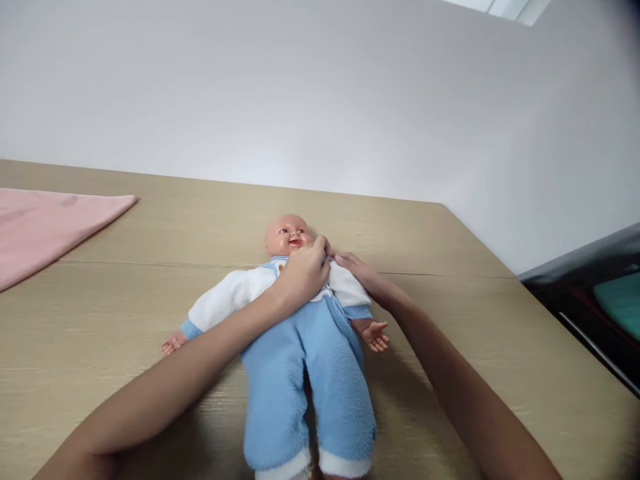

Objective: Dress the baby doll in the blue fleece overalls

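Note:
A bald baby doll [286, 232] lies on its back, head away from me, its feet cut off by the bottom edge. It wears fleecy blue trousers [280, 380] with white cuffs and a white top [233, 293] with blue collar and cuffs. My left hand [307, 270] reaches across its chest, fingers closed in a pinch on the top near the neck. My right hand [359, 272] rests at the shoulder on the right, its fingers meeting the left fingertips at the top's edge. The pinched bit of cloth is hidden behind my fingers.
Under the doll is a light wood-coloured table [200, 220] with a seam across it. A pink cloth [45, 227] lies at the far left. A pale wall [250, 87] rises behind, and a dark object with a green panel [620, 303] stands beyond the right edge.

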`<state>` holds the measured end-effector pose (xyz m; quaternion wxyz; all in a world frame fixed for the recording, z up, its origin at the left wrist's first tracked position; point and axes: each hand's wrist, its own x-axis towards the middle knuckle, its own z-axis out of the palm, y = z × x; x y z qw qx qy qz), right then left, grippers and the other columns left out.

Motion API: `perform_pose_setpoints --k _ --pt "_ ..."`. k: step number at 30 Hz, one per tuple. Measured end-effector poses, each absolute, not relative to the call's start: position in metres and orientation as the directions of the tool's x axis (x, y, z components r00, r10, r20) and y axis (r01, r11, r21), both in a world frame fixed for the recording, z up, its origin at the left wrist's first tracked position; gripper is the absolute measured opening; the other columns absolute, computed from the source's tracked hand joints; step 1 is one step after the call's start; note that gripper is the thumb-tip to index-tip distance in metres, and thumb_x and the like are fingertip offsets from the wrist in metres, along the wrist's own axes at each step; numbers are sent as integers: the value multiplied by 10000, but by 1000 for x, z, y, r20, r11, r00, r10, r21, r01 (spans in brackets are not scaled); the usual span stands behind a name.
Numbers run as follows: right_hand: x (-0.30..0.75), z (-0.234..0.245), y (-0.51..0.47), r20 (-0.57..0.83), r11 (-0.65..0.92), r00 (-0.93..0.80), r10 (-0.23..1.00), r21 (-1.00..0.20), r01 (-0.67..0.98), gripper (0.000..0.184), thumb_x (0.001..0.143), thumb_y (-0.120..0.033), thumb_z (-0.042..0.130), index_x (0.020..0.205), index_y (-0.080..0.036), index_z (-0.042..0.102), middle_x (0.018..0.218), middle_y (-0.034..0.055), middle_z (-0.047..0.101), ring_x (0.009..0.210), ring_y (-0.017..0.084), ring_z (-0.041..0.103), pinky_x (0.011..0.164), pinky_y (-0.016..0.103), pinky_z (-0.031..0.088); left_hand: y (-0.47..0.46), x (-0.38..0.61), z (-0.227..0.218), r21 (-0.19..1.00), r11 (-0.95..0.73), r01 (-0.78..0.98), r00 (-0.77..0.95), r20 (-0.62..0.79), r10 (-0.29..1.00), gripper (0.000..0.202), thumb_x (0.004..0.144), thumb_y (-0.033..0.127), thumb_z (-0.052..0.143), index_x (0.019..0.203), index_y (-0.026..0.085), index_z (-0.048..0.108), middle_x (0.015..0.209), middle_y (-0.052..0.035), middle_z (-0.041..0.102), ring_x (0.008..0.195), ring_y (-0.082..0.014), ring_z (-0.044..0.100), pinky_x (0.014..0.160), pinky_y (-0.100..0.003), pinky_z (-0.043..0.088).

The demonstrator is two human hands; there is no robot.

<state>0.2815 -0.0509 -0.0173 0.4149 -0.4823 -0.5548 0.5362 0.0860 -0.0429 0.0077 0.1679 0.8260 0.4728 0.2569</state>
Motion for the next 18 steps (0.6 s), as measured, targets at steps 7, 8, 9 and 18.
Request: perform_pose_setpoints --k 7,8,9,18 --pt "351 28 -86 -116 161 -404 907 -792 589 335 780 -266 873 1113 -285 848 841 -5 827 647 207 716 524 269 531 -54 80 25 228 -465 855 431 185 883 319 949 8 463 1218 124 589 1093 -214 759 994 -350 740 763 -396 539" --pt "356 33 -84 -126 187 -422 898 -758 625 259 788 -267 861 1046 -277 858 797 -6 819 614 204 704 498 268 503 -55 80 26 230 -466 854 435 173 883 322 952 9 467 1233 111 586 1087 -219 759 977 -351 744 750 -394 539" --pt "360 36 -82 -140 209 -439 888 -728 653 204 804 -282 853 1007 -273 858 781 -6 815 605 205 702 493 270 486 -55 80 27 234 -470 851 441 167 882 312 960 18 473 1239 102 584 1079 -221 759 971 -353 745 743 -394 540" --pt "373 19 -74 -156 188 -368 917 -643 742 417 937 -605 735 1167 -266 818 1060 47 827 874 263 711 709 330 507 -67 70 19 178 -587 790 497 374 783 342 1110 431 492 1148 123 636 1262 -241 663 1236 -418 580 1087 -567 475"
